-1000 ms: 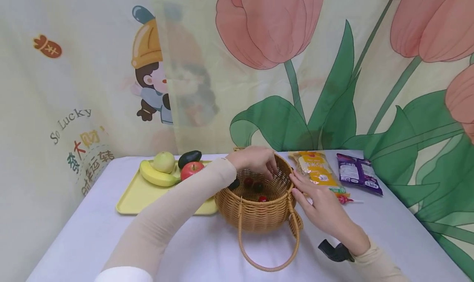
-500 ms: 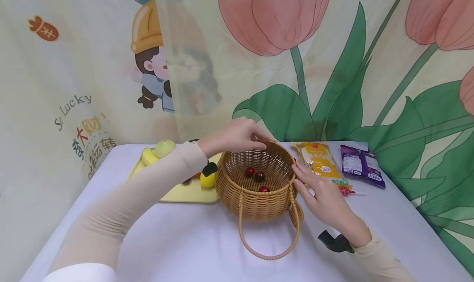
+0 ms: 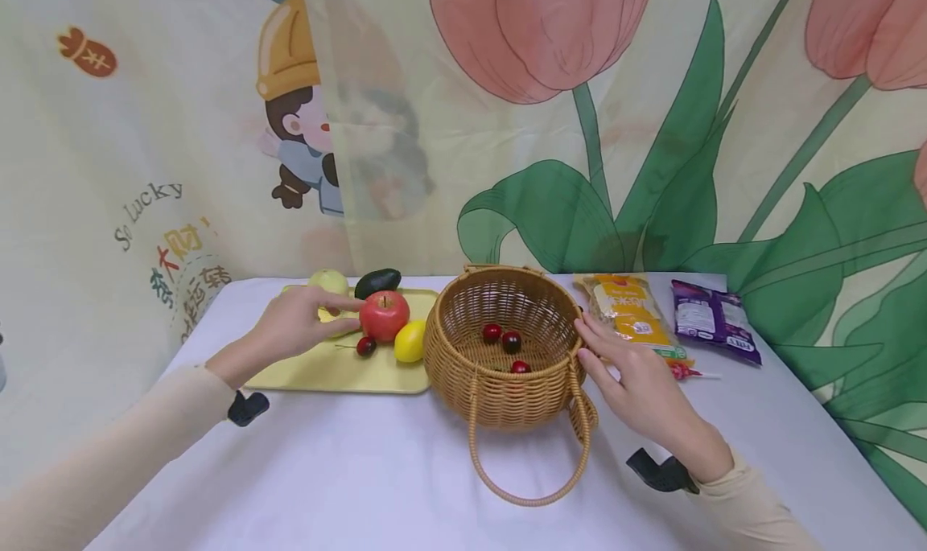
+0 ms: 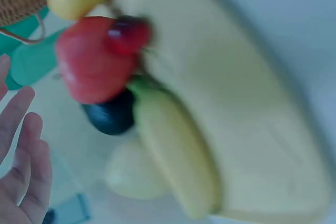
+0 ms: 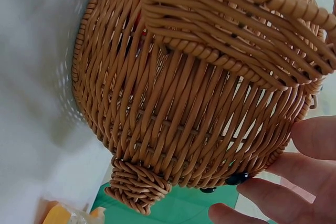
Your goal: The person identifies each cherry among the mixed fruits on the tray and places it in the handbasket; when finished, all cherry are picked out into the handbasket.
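Observation:
My left hand (image 3: 293,326) reaches over the yellow tray (image 3: 311,374), thumb and fingers apart beside a red apple (image 3: 385,316). In the left wrist view its fingers (image 4: 31,156) are spread and nothing lies between them. Around the apple lie a cherry (image 3: 366,346), a lemon (image 3: 410,342), an avocado (image 3: 378,283), a pale green round fruit (image 3: 329,281) and a banana (image 4: 173,150), mostly hidden by the hand in the head view. My right hand (image 3: 644,382) rests with extended fingers against the right side of a wicker basket (image 3: 500,398). Several cherries (image 3: 511,342) are inside it.
Behind my right hand lie an orange-yellow food packet (image 3: 626,314), a purple packet (image 3: 715,322) and a lollipop (image 3: 684,371). The basket's handle (image 3: 532,501) hangs down toward the front of the white table (image 3: 348,479). A printed curtain stands behind.
My left hand has come out of the basket and moved left, over the tray to the apple. My right hand stays at the basket's side. The head view has shifted slightly.

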Demonstrator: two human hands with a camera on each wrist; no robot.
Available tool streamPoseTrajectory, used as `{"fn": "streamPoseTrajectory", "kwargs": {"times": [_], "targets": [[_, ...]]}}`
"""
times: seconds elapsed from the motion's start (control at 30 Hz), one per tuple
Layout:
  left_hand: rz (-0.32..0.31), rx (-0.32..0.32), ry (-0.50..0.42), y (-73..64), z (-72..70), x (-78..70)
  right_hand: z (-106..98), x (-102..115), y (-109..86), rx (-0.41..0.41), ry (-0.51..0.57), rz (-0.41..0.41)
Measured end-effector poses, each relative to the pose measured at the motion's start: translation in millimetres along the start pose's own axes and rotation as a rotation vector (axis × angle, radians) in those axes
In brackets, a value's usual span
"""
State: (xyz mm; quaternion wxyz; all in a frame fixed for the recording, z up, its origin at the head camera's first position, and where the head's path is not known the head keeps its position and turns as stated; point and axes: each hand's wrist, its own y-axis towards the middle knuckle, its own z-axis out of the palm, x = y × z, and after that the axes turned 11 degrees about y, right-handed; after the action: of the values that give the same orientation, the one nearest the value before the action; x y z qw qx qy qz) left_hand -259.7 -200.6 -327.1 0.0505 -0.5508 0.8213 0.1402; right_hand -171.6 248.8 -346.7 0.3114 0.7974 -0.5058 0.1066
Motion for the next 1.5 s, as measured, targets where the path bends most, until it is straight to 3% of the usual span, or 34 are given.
{"fn": "streamPoseTrajectory", "kwargs": {"times": [0.13,0.3,0.6,0.87,1.5], "targets": [[-0.034,0.013,0.003,-19.0,6.7,16.0,-2,0,0.2,0.006,0.001,0.006],[-0.032,-0.007,-0.006,-27.0,16.0,23.2,-2,1,0.4,0.006,0.009,0.006],[-0.015,0.056,0.054,-15.4,42.9,24.3,-3,1,0.2,0.004,0.014,-0.008],[-0.037,0.052,0.051,-7.6,59.8,23.9,-4,1,0.8,0.004,0.023,-0.005],[-0.05,0.042,0.057,-3.6,66.9,15.9,-2,-1,-0.8,0.003,0.013,-0.005]]}}
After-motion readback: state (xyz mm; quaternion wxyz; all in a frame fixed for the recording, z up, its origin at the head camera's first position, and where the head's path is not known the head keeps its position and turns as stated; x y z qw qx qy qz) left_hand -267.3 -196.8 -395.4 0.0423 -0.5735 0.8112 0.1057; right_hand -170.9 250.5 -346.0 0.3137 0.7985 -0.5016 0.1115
